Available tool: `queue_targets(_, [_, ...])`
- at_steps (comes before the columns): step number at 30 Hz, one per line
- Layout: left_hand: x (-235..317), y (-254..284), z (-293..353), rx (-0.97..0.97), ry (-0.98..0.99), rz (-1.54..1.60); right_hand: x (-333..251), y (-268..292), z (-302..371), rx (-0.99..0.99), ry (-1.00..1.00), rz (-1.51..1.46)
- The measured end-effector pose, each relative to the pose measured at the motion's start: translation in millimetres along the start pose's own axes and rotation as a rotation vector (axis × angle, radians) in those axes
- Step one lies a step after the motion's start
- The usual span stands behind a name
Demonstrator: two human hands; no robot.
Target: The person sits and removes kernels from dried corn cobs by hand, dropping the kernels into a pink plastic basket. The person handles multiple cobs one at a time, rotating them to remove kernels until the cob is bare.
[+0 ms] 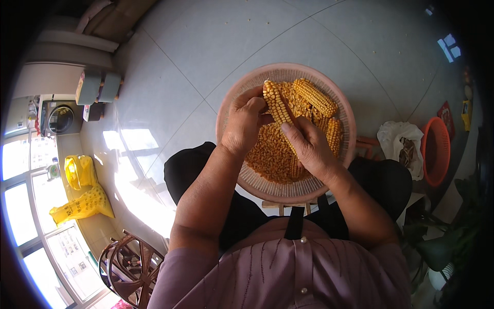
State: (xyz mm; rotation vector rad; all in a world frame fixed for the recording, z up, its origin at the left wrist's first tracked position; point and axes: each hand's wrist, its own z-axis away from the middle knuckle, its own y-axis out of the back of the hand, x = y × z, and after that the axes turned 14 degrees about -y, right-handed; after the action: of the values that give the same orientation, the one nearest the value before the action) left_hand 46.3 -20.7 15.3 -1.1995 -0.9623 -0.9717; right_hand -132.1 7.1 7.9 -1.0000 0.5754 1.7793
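Both my hands grip one ear of corn above a round pink plastic basket. My left hand is closed round its upper left side, near the tip. My right hand wraps the lower part, with the thumb pressed on the kernels. Some kernels are gone along the ear's right side, where a reddish strip of cob shows. Beneath it, loose yellow kernels fill much of the basket. Whole ears lie at the basket's right side, and others are partly hidden by my right hand.
The basket sits between my knees, over a wooden support. To the right are a white plastic bag and an orange basket. On the left are yellow bags, a rattan chair and grey stools. A few kernels dot the tiled floor.
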Motion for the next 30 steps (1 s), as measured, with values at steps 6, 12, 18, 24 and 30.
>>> queue_targets(6, [7.0, 0.1, -1.0, 0.012, 0.037, 0.026, 1.8, 2.0, -1.7, 0.029, 0.046, 0.070])
queue_targets(12, [3.7, -1.0, 2.6, 0.014, 0.015, -0.289, 4.2, 1.7, -1.1, 0.085, 0.084, 0.176])
queue_targets(18, [-2.0, -5.2, 4.0, 0.081, 0.027, -0.227, 0.6, 0.4, 0.9, 0.107, 0.059, 0.204])
queue_targets(24, [7.1, -1.2, 2.1, 0.012, 0.068, 0.094, 5.0, 5.1, -3.8, 0.047, 0.041, 0.088])
queue_targets(30, [-0.1, -7.2, 4.8, 0.057, 0.033, -0.177, 4.4, 4.0, -0.2, 0.067, 0.050, 0.149])
